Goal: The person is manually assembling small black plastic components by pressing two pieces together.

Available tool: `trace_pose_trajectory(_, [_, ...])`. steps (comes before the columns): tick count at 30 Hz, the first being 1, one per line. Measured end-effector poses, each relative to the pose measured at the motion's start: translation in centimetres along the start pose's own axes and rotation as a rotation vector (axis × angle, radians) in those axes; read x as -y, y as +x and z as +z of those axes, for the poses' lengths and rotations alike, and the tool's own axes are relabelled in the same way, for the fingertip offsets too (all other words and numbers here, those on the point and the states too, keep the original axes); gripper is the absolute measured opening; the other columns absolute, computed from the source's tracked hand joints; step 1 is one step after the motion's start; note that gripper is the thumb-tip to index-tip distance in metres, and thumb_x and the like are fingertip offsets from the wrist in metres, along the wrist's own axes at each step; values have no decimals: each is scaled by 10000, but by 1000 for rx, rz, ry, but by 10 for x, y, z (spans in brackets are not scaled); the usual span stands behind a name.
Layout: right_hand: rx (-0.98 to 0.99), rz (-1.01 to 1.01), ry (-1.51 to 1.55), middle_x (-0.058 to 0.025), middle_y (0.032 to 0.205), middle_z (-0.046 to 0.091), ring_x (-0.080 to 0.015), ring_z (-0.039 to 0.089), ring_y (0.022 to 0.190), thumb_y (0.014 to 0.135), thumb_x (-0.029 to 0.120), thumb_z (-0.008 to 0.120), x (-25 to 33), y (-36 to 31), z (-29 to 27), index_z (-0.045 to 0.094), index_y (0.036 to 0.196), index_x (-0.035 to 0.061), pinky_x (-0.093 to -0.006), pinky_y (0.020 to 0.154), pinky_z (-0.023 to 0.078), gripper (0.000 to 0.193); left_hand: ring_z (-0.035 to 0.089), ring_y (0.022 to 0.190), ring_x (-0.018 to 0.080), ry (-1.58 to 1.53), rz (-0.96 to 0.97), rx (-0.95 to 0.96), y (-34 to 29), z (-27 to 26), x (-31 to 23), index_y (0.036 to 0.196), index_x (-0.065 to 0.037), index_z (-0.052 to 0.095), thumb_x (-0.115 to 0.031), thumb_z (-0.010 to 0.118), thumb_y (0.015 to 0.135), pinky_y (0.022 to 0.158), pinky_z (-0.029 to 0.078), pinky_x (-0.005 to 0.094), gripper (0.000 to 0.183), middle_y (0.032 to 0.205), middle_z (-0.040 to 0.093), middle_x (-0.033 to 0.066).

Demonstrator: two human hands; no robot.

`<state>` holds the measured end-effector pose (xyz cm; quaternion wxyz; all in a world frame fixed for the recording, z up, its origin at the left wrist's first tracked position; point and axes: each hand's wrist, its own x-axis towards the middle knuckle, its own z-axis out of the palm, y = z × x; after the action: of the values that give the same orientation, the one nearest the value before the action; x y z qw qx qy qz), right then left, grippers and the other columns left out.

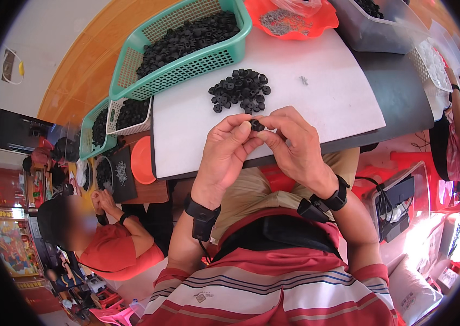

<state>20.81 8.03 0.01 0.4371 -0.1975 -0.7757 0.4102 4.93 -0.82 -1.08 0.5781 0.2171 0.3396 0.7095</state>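
Observation:
Between my two hands, over the near edge of the white work mat (186,127), is a small black knob-like plastic part (256,125). My left hand (224,152) pinches it from the left with thumb and fingertips. From the right, the thumb and index finger of my right hand (298,146) close on the same part. Just beyond my fingers lies a loose pile of similar black parts (239,89). Whether a smaller piece is also held between the fingertips is hidden. A few small grey pins (303,81) rest on the mat to the right of the pile.
A green basket (186,70) full of black parts stands at the far left of the mat. Behind the mat is a red dish (317,27) of small grey pieces, beside a grey bin (382,30). Another person (116,239) sits at left, near smaller baskets (111,122).

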Motion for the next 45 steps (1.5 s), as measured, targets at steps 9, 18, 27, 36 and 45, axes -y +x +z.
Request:
trace_pose_trajectory(9, [-32, -23, 44, -116, 987, 689, -250, 670, 731, 853, 17, 767, -3, 1, 1, 716, 1041, 20, -332, 631, 534, 195, 705, 1015, 191, 24, 19, 5, 0, 3, 1, 1190, -17, 676, -88, 641, 1008, 955, 591, 375, 198, 1133, 716, 119])
trace_pose_trajectory(18, [-72, -51, 62, -130, 963, 717, -207, 678, 704, 832, -1, 789, -9, -2, 3, 709, 1003, 1, -296, 614, 539, 189, 695, 1064, 216, 64, 10, 2, 0, 7, -1, 1196, -24, 677, -103, 660, 998, 981, 576, 387, 213, 1184, 712, 142])
trace_pose_trajectory(27, [-111, -207, -80, -137, 975, 705, -271, 718, 761, 846, -5, 771, -11, -2, 3, 700, 1063, 7, -331, 629, 577, 228, 701, 1051, 209, 62, 15, -5, -1, 7, 1, 1192, -14, 682, -104, 657, 1002, 969, 581, 374, 212, 1177, 717, 133])
trace_pose_trajectory(36, [-118, -269, -121, -137, 1026, 691, -297, 721, 782, 828, -62, 748, -15, -5, 7, 680, 1101, 7, -350, 629, 590, 290, 697, 1033, 188, 72, 26, -55, -2, 9, 4, 1171, 7, 696, -118, 676, 998, 940, 589, 349, 215, 1174, 717, 134])
trace_pose_trajectory(45, [-108, -252, -130, -140, 1003, 683, -296, 716, 766, 817, -85, 732, -15, -5, 5, 668, 1100, 5, -354, 619, 584, 304, 703, 971, 167, 137, 48, -84, -3, 12, 7, 1185, 20, 690, -118, 686, 994, 914, 591, 321, 236, 1126, 724, 121])
